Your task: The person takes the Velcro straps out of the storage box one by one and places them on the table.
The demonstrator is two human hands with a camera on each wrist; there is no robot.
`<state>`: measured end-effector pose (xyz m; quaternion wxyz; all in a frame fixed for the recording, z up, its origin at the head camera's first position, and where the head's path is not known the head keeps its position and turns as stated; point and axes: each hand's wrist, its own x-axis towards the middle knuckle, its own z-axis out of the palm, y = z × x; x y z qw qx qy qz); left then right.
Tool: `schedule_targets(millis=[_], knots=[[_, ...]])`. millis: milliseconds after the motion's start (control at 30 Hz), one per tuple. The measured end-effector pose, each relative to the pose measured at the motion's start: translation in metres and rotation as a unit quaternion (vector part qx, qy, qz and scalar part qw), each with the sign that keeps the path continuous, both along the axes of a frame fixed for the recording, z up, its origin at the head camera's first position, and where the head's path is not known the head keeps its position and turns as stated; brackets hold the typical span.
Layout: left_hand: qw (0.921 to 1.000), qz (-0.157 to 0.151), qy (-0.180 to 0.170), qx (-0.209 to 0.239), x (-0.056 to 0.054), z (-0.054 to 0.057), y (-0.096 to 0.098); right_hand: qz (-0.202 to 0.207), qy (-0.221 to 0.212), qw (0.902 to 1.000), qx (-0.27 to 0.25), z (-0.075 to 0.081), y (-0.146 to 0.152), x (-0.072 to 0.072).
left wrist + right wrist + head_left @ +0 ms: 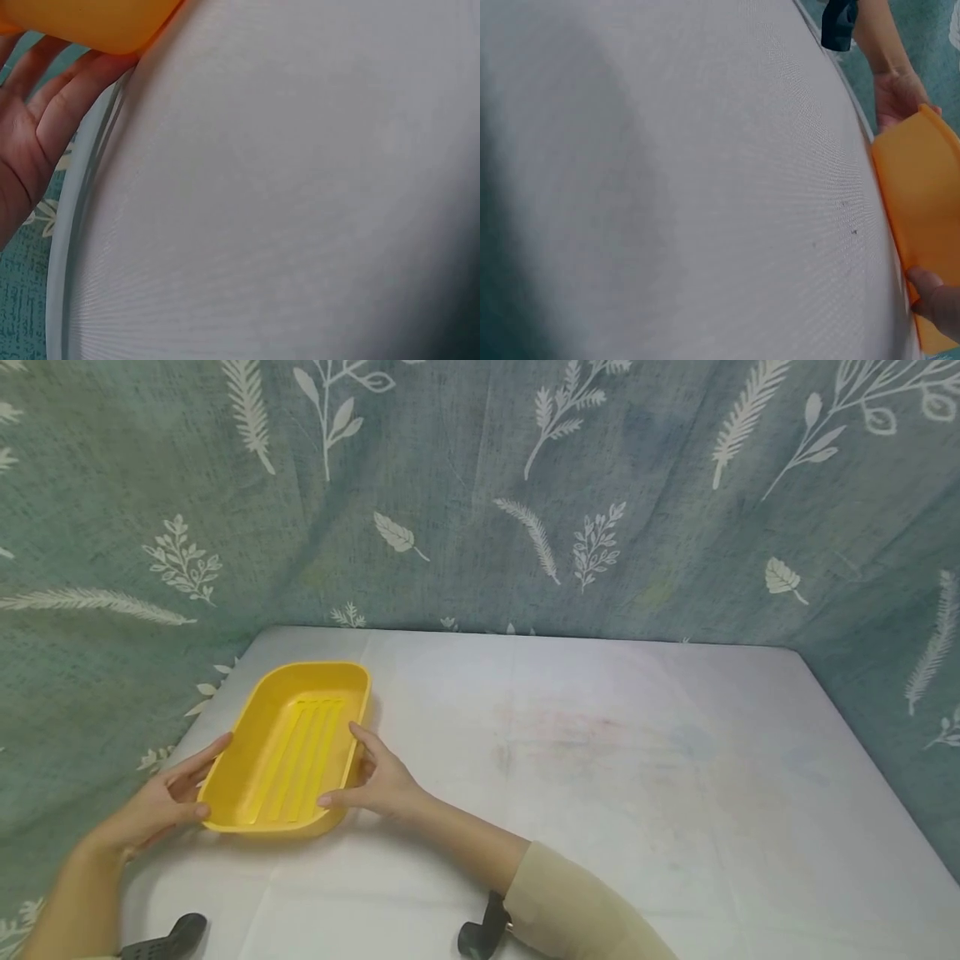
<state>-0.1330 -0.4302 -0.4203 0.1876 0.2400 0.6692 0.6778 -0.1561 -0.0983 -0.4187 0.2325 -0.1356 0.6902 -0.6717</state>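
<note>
A yellow plastic tray (pixel 258 718), rounded at its corners and ribbed along its floor, lies at the left of the white table, its inside bare. My left hand (pixel 153 810) holds its left side, thumb at the near left corner and fingers spread along the outer wall. On the opposite side, my right hand (pixel 382 781) grips the right wall, with the thumb over the near right corner and the index finger on the rim. In the left wrist view, the left fingers (pixel 71 101) reach up against the tray's orange-looking underside (pixel 112 22).
The white table (pixel 637 827) carries faint reddish and grey stains near its middle. A green leaf-print cloth (pixel 465 510) hangs behind it and along both sides. Black wrist-worn devices (pixel 480 935) show at the lower edge.
</note>
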Motion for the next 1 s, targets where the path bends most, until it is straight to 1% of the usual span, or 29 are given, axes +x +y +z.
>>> schedule_targets(millis=[67,233,333,433,567,667,800,1000], knots=[[0.9999,0.011,0.0,-0.007,0.0,0.0,0.002,-0.002,-0.005,1.0,-0.007,0.0,0.001,-0.001],[0.9969,0.06,0.008,-0.05,0.002,0.0,0.008,-0.002,-0.01,0.9999,-0.006,0.001,0.006,-0.001],[0.9959,0.066,0.001,-0.061,0.002,-0.001,0.012,-0.005,-0.012,0.9999,-0.004,0.001,0.01,-0.002],[0.996,0.064,-0.005,-0.062,-0.001,-0.001,0.017,-0.006,-0.011,0.9999,-0.01,0.0,0.014,-0.004],[0.9942,0.08,0.001,-0.072,-0.003,0.0,0.023,-0.004,-0.008,0.9999,-0.012,-0.001,0.022,-0.006],[0.9904,0.095,0.006,-0.101,-0.002,0.001,0.03,-0.007,-0.008,0.9999,-0.004,-0.001,0.027,-0.006],[0.9867,0.101,0.003,-0.127,0.0,0.001,0.04,-0.012,-0.006,0.9999,0.005,-0.002,0.035,-0.004],[0.9852,0.106,0.01,-0.134,0.0,0.001,0.048,-0.01,-0.009,0.9999,0.001,0.0,0.045,-0.001]])
